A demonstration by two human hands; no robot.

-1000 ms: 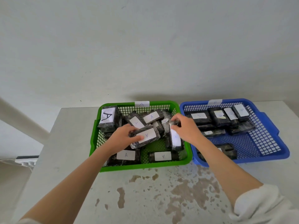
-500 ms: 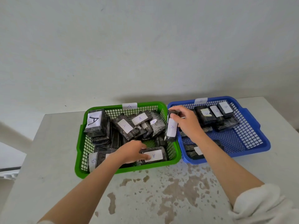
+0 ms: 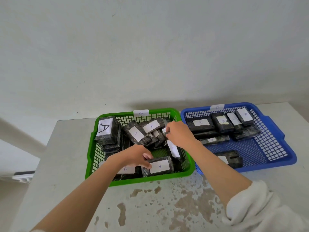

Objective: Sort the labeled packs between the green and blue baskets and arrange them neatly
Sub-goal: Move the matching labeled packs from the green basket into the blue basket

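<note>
From the head camera, the green basket (image 3: 185, 171) sat on the table directly ahead, with the blue basket (image 3: 284, 141) touching its right side. The green one was crowded with dark wrapped packs bearing white "A" labels, most lying jumbled in the middle; one pack with a large "A" (image 3: 107, 129) stood upright in the far left corner. The left hand (image 3: 135, 156) reached into the near part of the green basket, fingers curled around the left end of a front pack (image 3: 158, 166) that lay flat against the near wall with its label facing up. The right hand (image 3: 178, 134) was over the far right part of the same basket, fingers closed on the top of a tilted pack (image 3: 173, 149) that leaned against the right wall; what its label read could not be made out. In the blue basket a row of packs (image 3: 222, 122) lay along the far wall, a few more just in front of them, and a single pack (image 3: 232, 159) sat apart near the front, partly behind the right forearm. A white sleeve (image 3: 260, 208) was pushed up on the right arm. The grey table (image 3: 66, 164) showed brown patches of worn paint near its front edge, and a plain pale wall (image 3: 150, 47) rose behind it.
</note>
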